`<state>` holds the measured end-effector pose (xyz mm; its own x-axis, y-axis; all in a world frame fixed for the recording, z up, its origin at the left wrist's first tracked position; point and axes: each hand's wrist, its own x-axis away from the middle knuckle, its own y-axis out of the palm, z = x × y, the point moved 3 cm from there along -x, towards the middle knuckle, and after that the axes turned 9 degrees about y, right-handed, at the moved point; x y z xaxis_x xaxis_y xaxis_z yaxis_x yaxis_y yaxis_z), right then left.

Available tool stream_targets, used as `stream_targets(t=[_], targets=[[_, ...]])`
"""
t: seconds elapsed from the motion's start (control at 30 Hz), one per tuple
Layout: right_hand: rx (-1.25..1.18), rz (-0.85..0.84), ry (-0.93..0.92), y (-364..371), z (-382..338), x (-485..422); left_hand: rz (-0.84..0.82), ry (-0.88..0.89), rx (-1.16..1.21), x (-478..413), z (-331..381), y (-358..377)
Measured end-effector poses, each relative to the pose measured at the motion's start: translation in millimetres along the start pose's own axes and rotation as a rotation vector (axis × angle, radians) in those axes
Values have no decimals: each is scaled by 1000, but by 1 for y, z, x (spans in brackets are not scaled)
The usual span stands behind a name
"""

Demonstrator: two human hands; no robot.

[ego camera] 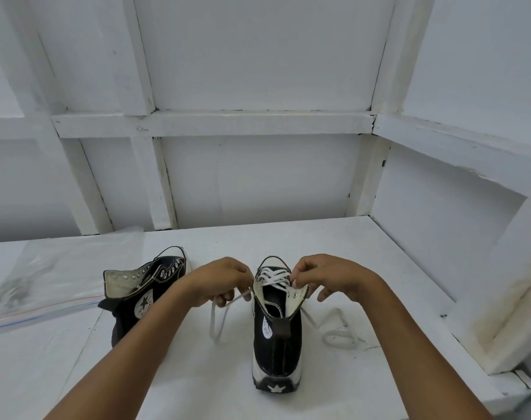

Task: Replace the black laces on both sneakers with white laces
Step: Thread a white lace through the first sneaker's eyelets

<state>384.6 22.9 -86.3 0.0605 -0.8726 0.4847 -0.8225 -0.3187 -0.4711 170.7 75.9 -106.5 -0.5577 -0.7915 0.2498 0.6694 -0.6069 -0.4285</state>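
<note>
The left hand [224, 277] and right hand [327, 274] each pinch the lace [273, 278], likely to snug its crossings on the sneaker [276, 341]; the other sneaker [142, 286] lies unlaced.

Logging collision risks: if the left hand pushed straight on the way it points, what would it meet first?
Probably the laced sneaker: the left hand points at its eyelet flap, with the white lace just beyond.

The upright sneaker [277, 334] is matt black canvas with a smooth white rubber sole (small metal eyelets glint along its pale lining), threaded with a flat woven white lace [271, 278]. Near the table's [379, 268] left edge lies a glossy clear plastic bag [61, 277]; the tabletop is matt, scuffed white paint.
</note>
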Motion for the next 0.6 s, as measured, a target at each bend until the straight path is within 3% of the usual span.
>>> stream_targets(t=[0.2,0.37,0.5,0.6], targets=[[5,-24,34,1,2,-2,-140,69,-102,1,-1,0],[-34,7,44,2,1,-7,-21,85,-202,-8,-7,-7],[-23,92,-77,6,-1,-15,-11,214,-85,-11,-9,-8],[31,118,-183,8,-11,-20,-34,284,-230,-12,-8,-4]])
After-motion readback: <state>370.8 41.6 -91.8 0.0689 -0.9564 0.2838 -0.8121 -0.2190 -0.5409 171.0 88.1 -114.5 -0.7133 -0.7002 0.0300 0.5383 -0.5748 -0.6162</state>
